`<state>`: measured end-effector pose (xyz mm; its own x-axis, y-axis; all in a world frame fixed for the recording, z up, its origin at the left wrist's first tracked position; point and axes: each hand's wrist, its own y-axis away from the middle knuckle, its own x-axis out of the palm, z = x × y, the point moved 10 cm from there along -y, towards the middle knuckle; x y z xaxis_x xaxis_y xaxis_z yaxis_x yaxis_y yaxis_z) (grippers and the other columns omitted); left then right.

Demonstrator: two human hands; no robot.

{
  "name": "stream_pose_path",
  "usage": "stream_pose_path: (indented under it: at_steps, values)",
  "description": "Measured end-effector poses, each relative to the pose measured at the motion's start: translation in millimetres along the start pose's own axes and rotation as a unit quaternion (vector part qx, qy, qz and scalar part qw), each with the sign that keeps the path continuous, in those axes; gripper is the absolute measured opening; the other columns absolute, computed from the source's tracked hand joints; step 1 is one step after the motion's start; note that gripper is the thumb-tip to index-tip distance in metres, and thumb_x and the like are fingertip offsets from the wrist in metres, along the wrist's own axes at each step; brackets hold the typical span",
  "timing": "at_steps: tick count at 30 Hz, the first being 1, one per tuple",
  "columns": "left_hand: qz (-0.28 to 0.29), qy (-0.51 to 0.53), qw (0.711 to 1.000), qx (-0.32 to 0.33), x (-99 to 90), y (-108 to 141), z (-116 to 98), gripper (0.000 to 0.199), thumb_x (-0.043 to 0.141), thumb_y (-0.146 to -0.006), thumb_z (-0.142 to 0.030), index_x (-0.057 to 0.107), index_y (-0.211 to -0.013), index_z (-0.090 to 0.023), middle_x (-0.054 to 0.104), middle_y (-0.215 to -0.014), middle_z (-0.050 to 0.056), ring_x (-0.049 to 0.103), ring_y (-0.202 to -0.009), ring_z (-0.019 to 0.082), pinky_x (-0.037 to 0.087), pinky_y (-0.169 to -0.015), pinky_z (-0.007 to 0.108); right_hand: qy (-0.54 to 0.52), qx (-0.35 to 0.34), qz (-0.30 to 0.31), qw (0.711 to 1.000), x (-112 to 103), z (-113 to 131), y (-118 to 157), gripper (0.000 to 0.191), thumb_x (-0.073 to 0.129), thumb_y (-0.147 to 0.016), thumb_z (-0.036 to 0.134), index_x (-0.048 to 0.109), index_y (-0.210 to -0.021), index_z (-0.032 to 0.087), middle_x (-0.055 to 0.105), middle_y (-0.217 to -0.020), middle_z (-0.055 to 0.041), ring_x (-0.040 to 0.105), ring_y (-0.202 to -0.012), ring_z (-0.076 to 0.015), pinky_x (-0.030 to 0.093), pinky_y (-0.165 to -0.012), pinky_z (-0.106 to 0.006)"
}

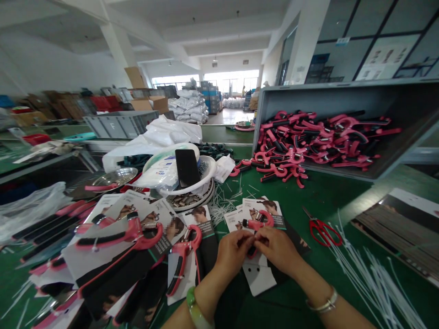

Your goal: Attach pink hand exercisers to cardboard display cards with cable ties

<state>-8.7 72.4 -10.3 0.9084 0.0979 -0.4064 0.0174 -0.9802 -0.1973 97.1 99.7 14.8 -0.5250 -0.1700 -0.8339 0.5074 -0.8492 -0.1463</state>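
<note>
My left hand and my right hand meet at the fingertips, both pinched closed, over a pink and black hand grip strengthener. This grip lies on a printed cardboard card with two small holes in its lower white part. My fingers cover the handles, and whatever they pinch is hidden. To the left, another hand grip lies on its own card. Beyond it is a heap of carded hand grips, some with a white cable tie round a handle.
A grey crate full of loose pink grips lies tipped at the back right. Red scissors, white cable ties and stacked cards are on the right. A black phone rests on a white basin behind my hands.
</note>
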Motion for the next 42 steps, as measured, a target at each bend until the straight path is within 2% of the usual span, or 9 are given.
stream_pose_path:
  at_steps: [5,10,13,18,22,27,31,34,42]
  values:
    - [-0.001,-0.041,0.999,0.016,0.7,-1,-2,0.017,0.054,-0.085,-0.027,0.069,-0.09,-0.023,0.07,-0.083,-0.001,0.062,-0.077,0.013,0.046,-0.071,0.02,-0.097,-0.086,-0.058,0.99,-9,1,9,0.013,0.057,-0.083,0.028,0.063,-0.093,0.022,0.067,-0.08,-0.0025,0.062,-0.072,-0.0161,0.048,-0.068,-0.028]
    - [0.012,-0.093,0.995,0.019,2.6,0,-6,0.016,0.054,-0.084,-0.024,0.069,-0.089,-0.023,0.07,-0.086,0.0,0.062,-0.081,0.013,0.046,-0.074,0.021,-0.05,-0.148,-0.108,0.982,-15,14,15,0.016,0.046,-0.089,0.023,0.06,-0.082,0.021,0.065,-0.078,-0.0038,0.06,-0.075,-0.0168,0.047,-0.069,-0.029]
    - [0.013,-0.123,0.992,0.033,2.2,1,-16,0.017,0.054,-0.085,-0.029,0.068,-0.093,-0.025,0.069,-0.093,-0.001,0.061,-0.084,0.014,0.046,-0.077,0.023,-0.028,-0.147,-0.189,0.97,-29,15,25,0.018,0.041,-0.09,0.02,0.055,-0.078,0.021,0.061,-0.074,-0.0044,0.057,-0.073,-0.0175,0.046,-0.068,-0.03]
    - [0.012,-0.167,0.984,0.057,3.9,4,-33,0.017,0.054,-0.082,-0.029,0.067,-0.094,-0.028,0.067,-0.1,-0.001,0.059,-0.095,0.018,0.044,-0.087,0.029,-0.047,-0.079,-0.312,0.946,-50,-4,42,0.01,0.045,-0.089,0.021,0.052,-0.082,0.021,0.058,-0.077,-0.004,0.056,-0.075,-0.0173,0.045,-0.07,-0.029]
    - [0.009,-0.194,0.979,0.065,4.0,9,-32,0.031,0.057,-0.079,-0.033,0.062,-0.108,-0.025,0.063,-0.107,0.006,0.057,-0.097,0.023,0.045,-0.084,0.035,-0.115,-0.074,-0.267,0.954,-44,-5,32,0.012,0.041,-0.091,0.023,0.052,-0.086,0.021,0.061,-0.086,-0.0053,0.059,-0.086,-0.0179,0.046,-0.076,-0.03]
    - [-0.022,-0.175,0.984,-0.025,-8.3,8,2,0.017,0.054,-0.082,-0.027,0.063,-0.093,-0.019,0.065,-0.088,0.005,0.06,-0.083,0.02,0.046,-0.076,0.032,-0.151,-0.085,-0.145,0.974,-18,10,21,0.018,0.038,-0.092,0.023,0.053,-0.082,0.021,0.059,-0.068,0.0001,0.057,-0.061,-0.0133,0.044,-0.057,-0.023]
    - [-0.04,-0.113,0.988,-0.092,-11.5,6,25,0.014,0.057,-0.079,-0.026,0.063,-0.09,-0.02,0.066,-0.09,0.004,0.06,-0.082,0.018,0.045,-0.075,0.029,-0.024,-0.173,-0.157,0.972,-2,23,38,0.021,0.036,-0.087,0.012,0.053,-0.08,0.02,0.061,-0.07,-0.0022,0.057,-0.064,-0.0145,0.042,-0.059,-0.024]
    - [-0.037,-0.121,0.987,-0.1,-10.1,4,24,0.017,0.053,-0.082,-0.03,0.064,-0.09,-0.021,0.066,-0.09,0.003,0.06,-0.082,0.018,0.045,-0.074,0.029,0.052,-0.186,-0.163,0.968,9,22,46,0.023,0.035,-0.083,0.006,0.053,-0.081,0.019,0.061,-0.071,-0.0033,0.055,-0.065,-0.0162,0.04,-0.059,-0.025]
    - [-0.015,-0.212,0.973,-0.092,-4.7,-3,9,0.03,0.061,-0.076,-0.043,0.065,-0.098,-0.023,0.063,-0.101,0.006,0.057,-0.099,0.023,0.044,-0.084,0.033,-0.025,-0.172,-0.153,0.973,2,17,43,0.017,0.036,-0.091,0.014,0.049,-0.08,0.019,0.056,-0.069,-0.0012,0.053,-0.065,-0.0145,0.039,-0.061,-0.024]
